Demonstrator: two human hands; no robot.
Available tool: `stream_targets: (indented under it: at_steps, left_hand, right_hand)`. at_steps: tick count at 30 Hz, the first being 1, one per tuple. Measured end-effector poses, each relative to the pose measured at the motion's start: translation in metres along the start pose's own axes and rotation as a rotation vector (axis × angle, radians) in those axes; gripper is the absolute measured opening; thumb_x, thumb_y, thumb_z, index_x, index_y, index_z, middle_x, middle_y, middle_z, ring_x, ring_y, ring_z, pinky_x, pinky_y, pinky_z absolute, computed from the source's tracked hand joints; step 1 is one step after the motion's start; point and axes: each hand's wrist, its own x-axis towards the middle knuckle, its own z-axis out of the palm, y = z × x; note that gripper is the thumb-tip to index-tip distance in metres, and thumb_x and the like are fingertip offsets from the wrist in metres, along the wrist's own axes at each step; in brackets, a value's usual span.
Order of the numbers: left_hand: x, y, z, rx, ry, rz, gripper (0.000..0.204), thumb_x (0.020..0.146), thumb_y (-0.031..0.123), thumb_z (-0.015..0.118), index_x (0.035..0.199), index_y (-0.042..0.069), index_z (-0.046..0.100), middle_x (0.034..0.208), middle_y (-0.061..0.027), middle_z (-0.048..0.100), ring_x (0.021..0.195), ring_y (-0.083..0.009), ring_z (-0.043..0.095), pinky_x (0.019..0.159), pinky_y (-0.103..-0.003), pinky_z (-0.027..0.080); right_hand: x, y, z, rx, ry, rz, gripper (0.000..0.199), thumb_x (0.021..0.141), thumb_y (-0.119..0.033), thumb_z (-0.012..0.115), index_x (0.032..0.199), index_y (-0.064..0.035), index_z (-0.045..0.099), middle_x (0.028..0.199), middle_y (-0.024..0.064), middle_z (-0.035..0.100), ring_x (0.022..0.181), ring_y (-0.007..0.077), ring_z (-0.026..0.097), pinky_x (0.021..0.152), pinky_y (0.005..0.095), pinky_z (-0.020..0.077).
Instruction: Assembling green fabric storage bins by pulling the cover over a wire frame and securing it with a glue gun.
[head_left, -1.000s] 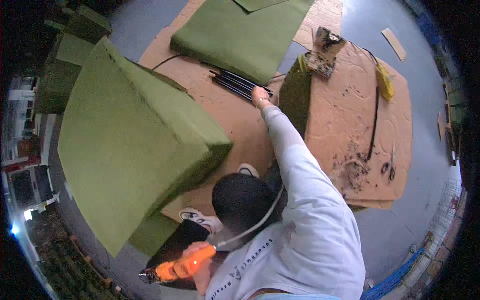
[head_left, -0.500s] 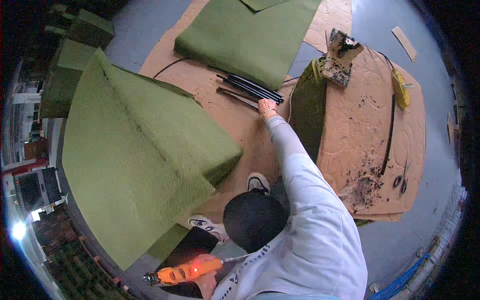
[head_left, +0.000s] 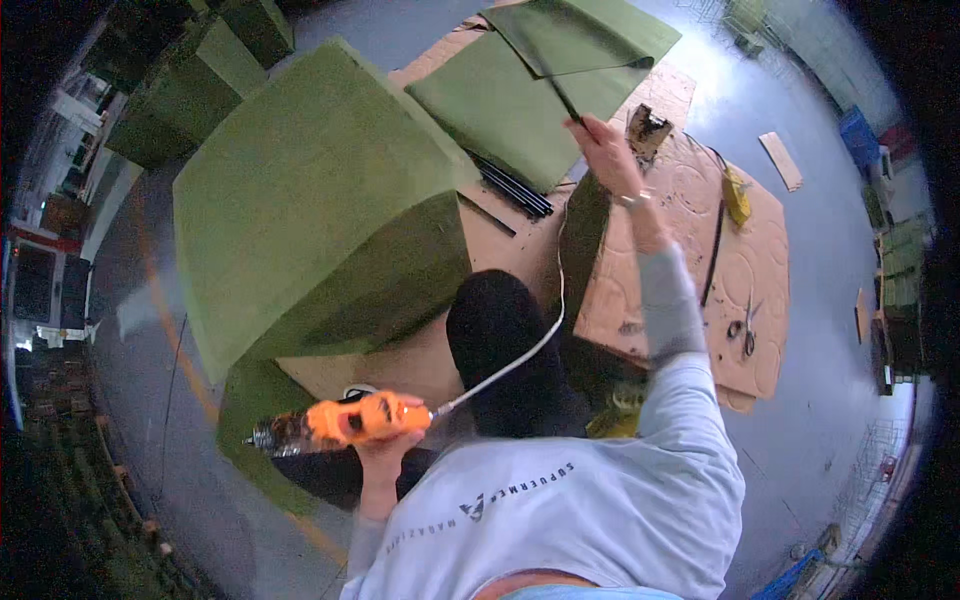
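My left hand (head_left: 388,455), low and left of centre, is closed round an orange glue gun (head_left: 368,417) whose metal nozzle points left. A white cord leads off its right end. My right hand (head_left: 612,160) is raised above the far side and grips a thin black glue stick (head_left: 563,100) by one end; the stick slants up to the left. Several more black glue sticks (head_left: 512,186) lie in a bundle on the cardboard, with a single one (head_left: 487,215) beside them. Large green foam-like panels (head_left: 310,190) stand folded to the left.
To the right, a cardboard-topped stack (head_left: 650,290) carries scissors (head_left: 748,340), a yellow tool (head_left: 737,195), a long black strip (head_left: 714,255) and a black-stained board (head_left: 648,135). A flat green panel (head_left: 530,100) lies ahead. My black-clad knee (head_left: 495,320) is in the middle.
My right hand has risen from the bundle, drawing a black glue stick up and to the right. The glue gun in my left hand has come up from lower down. The view has shifted.
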Motion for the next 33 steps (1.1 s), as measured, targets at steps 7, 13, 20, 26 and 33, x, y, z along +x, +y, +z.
stream_targets:
  at_steps: [7, 13, 20, 26, 33]
  left_hand:
    - [-0.004, 0.005, 0.0, -0.187, 0.009, 0.045, 0.042, 0.072, 0.0, 0.074, 0.11, 0.0, 0.057, 0.101, -0.0092, 0.064, 0.09, -0.0157, 0.063, 0.08, -0.03, 0.052]
    - [-0.007, 0.012, 0.0, -0.321, -0.037, 0.066, 0.037, 0.075, 0.004, 0.074, 0.108, -0.001, 0.058, 0.1, -0.0103, 0.064, 0.095, -0.0185, 0.062, 0.084, -0.034, 0.051]
    - [-0.018, 0.013, -0.003, -0.311, -0.051, 0.051, 0.038, 0.076, 0.006, 0.074, 0.109, -0.001, 0.057, 0.1, -0.0115, 0.064, 0.092, -0.0193, 0.063, 0.082, -0.033, 0.053]
    - [-0.02, 0.014, -0.004, -0.307, -0.06, 0.045, 0.039, 0.075, 0.007, 0.075, 0.109, -0.001, 0.057, 0.101, -0.0121, 0.064, 0.092, -0.019, 0.063, 0.081, -0.033, 0.053]
    - [-0.02, 0.011, -0.004, -0.299, -0.095, 0.033, 0.04, 0.074, 0.008, 0.076, 0.109, 0.0, 0.057, 0.099, -0.0108, 0.065, 0.091, -0.0184, 0.063, 0.08, -0.033, 0.053]
  right_hand:
    - [-0.194, -0.027, -0.133, 0.267, -0.078, 0.182, 0.025, 0.09, -0.012, 0.057, 0.111, 0.0008, 0.063, 0.061, -0.0058, 0.042, 0.051, 0.0052, 0.036, 0.046, 0.0213, 0.027]
    - [-0.26, -0.057, -0.095, 0.585, -0.167, 0.2, 0.029, 0.084, -0.014, 0.063, 0.107, 0.0043, 0.064, 0.061, -0.0046, 0.046, 0.049, 0.0059, 0.036, 0.045, 0.0221, 0.0255]
    - [-0.25, -0.085, -0.065, 0.442, -0.362, 0.228, 0.031, 0.084, -0.021, 0.066, 0.101, 0.0044, 0.066, 0.065, -0.002, 0.051, 0.054, 0.0061, 0.039, 0.048, 0.0219, 0.0267]
    - [-0.245, -0.086, -0.06, 0.496, -0.353, 0.264, 0.029, 0.085, -0.021, 0.065, 0.099, 0.0045, 0.066, 0.065, -0.0029, 0.05, 0.055, 0.0057, 0.038, 0.05, 0.0221, 0.0262]
    - [-0.24, -0.089, -0.06, 0.51, -0.352, 0.342, 0.025, 0.087, -0.018, 0.062, 0.097, 0.0051, 0.064, 0.062, -0.0038, 0.046, 0.052, 0.004, 0.034, 0.047, 0.0207, 0.0227]
